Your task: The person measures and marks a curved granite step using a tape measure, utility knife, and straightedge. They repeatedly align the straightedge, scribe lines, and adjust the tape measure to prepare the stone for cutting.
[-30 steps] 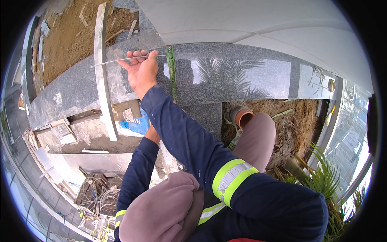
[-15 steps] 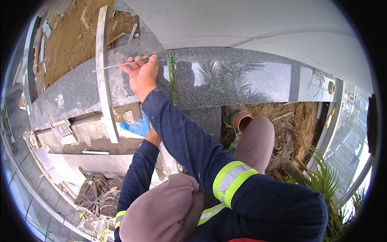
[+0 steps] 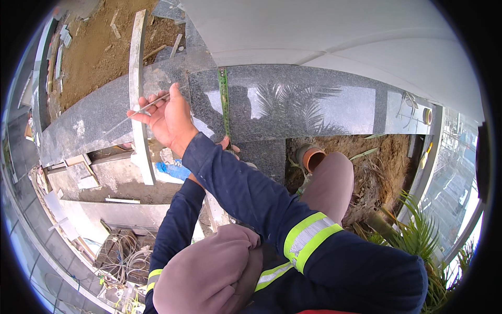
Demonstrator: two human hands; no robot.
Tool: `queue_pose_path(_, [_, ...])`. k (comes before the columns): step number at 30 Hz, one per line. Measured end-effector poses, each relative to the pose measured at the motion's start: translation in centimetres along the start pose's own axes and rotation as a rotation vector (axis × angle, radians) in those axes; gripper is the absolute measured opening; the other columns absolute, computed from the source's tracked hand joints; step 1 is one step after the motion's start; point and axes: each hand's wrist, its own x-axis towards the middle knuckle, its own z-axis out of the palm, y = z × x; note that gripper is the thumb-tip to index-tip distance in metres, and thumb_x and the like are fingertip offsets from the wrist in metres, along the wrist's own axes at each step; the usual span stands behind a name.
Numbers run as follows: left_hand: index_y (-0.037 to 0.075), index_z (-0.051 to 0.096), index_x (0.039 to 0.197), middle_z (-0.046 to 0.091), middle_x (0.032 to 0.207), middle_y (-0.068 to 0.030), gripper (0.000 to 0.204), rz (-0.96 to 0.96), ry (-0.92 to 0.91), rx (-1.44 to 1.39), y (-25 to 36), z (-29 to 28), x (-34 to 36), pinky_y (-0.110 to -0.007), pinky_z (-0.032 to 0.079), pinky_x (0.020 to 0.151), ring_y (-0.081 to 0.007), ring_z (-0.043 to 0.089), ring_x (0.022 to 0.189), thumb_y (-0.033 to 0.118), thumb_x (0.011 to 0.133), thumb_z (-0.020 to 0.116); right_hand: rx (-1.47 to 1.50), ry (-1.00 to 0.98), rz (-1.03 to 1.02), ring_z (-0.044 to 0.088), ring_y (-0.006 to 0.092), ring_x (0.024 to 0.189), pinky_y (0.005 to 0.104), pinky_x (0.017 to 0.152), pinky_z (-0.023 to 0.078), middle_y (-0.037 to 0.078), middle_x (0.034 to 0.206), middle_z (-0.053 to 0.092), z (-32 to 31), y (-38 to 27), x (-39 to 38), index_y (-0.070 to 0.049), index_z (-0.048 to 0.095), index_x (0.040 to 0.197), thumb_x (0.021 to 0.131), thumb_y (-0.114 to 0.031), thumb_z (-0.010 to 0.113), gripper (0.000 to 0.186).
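My right hand [image 3: 168, 119] is palm-up over the grey granite slab [image 3: 204, 89], its fingers closed on a thin metal rod [image 3: 149, 106]. The rod slants down to the left across a long pale bar [image 3: 137, 78]. A green measuring tape [image 3: 224, 99] lies straight across the slab, right of that hand. At the tape's near end, by the slab edge, are the fingers of my left hand [image 3: 227, 143], gripping it. Most of the left hand is hidden under my right forearm, which crosses over the left one.
A white wall panel [image 3: 314, 31] rises behind the slab. In the soil near my knee sits an orange-brown pipe [image 3: 314, 158]. Palm leaves [image 3: 418, 235] stand at lower right, tangled cables [image 3: 125, 261] at lower left. A blue bag [image 3: 175, 170] lies beyond my left wrist.
My right hand has drawn nearer and slightly left, away from the tape, and the rod now tilts more steeply. Fingers of my left hand have come into view at the tape's near end.
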Motion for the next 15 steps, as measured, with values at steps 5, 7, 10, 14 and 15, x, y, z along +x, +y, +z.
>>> queue_pose_path(5, [0.002,0.066,0.109,0.071,0.085,-0.0097,0.043,0.108,0.164,0.198,-0.5,1.5,-2.2,-0.031,0.055,0.061,-0.017,0.067,0.069,0.043,0.105,0.055,-0.29,-0.229,0.064,0.062,0.0279,0.082,0.0694,0.086,0.054,0.006,0.081,0.052,1.6,-4.4,-8.0,-0.01,0.05,0.099,0.107,-0.059,0.027,0.055])
queue_pose_path(7, [0.002,0.066,0.109,0.07,0.084,-0.009,0.042,0.219,0.185,0.202,-0.9,1.5,-2.5,-0.03,0.055,0.058,-0.0166,0.067,0.067,0.042,0.106,0.052,-0.439,-0.334,0.045,0.058,0.0234,0.071,0.0611,0.073,0.06,0.004,0.079,0.049,2.0,-7.8,-10.9,-0.009,0.05,0.1,0.107,-0.059,0.029,0.055])
queue_pose_path(10, [0.003,0.065,0.109,0.067,0.081,-0.0061,0.053,0.235,0.176,-0.076,-0.6,1.4,-4.5,-0.03,0.054,0.058,-0.0157,0.066,0.067,0.053,0.105,0.047,-0.689,-0.316,0.121,0.046,0.0116,0.057,0.0331,0.05,0.051,-0.001,0.073,0.046,3.1,-12.2,-15.1,-0.006,0.052,0.103,0.107,-0.06,0.029,0.059])
queue_pose_path(14, [0.001,0.061,0.121,0.067,0.085,-0.0083,0.08,0.426,0.25,-0.184,-0.3,-1.3,-6.3,-0.031,0.056,0.068,-0.0174,0.067,0.074,0.07,0.103,0.024,-1.348,-0.13,0.166,0.034,0.0042,0.052,0.0228,0.043,0.029,-0.006,0.068,0.039,3.2,-16.4,-18.5,-0.002,0.055,0.111,0.109,-0.056,0.03,0.06])
queue_pose_path(15, [0.0,0.061,0.123,0.068,0.092,-0.011,0.081,0.461,0.361,-0.125,0.4,-1.2,-6.4,-0.033,0.056,0.075,-0.0202,0.068,0.081,0.069,0.104,0.023,-1.52,-0.045,0.136,0.032,0.0032,0.051,0.0227,0.043,0.025,-0.007,0.067,0.038,3.0,-16.9,-19.2,-0.001,0.055,0.113,0.109,-0.055,0.031,0.06])
